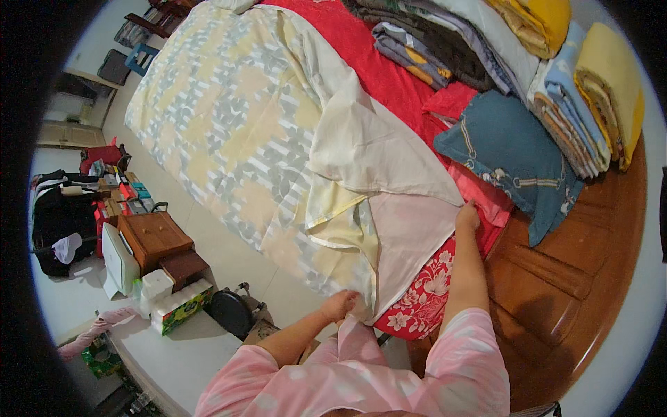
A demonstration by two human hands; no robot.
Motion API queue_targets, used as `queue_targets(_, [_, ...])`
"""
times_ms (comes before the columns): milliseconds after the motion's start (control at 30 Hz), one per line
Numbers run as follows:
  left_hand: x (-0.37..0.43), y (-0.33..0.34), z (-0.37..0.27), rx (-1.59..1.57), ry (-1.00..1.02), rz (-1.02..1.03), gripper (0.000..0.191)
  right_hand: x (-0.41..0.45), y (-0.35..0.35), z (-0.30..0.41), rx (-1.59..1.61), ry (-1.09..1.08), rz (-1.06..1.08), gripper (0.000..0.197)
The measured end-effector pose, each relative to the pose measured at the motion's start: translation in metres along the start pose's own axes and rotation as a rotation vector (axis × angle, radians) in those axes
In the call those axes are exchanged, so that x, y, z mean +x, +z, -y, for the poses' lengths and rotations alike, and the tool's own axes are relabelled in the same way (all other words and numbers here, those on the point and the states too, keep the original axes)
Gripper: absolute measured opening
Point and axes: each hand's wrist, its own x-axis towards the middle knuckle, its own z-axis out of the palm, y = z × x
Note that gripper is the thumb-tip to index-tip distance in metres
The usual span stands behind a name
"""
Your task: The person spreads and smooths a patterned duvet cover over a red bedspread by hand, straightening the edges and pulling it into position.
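Observation:
A large patterned bed cover point(234, 130) in pale yellow, grey and peach lies over the bed, its near right part turned back so the plain cream underside point(411, 224) shows. My right hand point(468, 216) grips the far right corner of that turned-back cloth, beside a pink cloth. Lower down, my left hand point(341, 306) is closed on the cover's near edge, just in front of my body. Between the two hands the cloth edge runs slightly taut. Beneath it shows a red floral mattress point(424, 294), and a red sheet point(385, 78) lies further back.
At the right, a blue pillow point(508, 151) leans over the wooden headboard point(547, 271), near folded blankets point(609, 88) and quilts. A white table point(182, 359) at lower left holds tissue packs point(182, 305) and a wooden box point(153, 234). A black round stool point(232, 313) stands beside the bed.

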Motion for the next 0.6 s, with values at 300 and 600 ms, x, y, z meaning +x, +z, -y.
queue_targets(300, [0.061,-0.129,0.004,-0.144,-0.076,-0.470,0.030,-0.108,-0.027,0.117,0.558,-0.514,0.247,0.024])
queue_targets(600, [0.104,-0.204,0.019,-0.241,0.029,-0.366,0.027,-0.191,-0.039,0.277,0.574,-0.904,0.208,0.037])
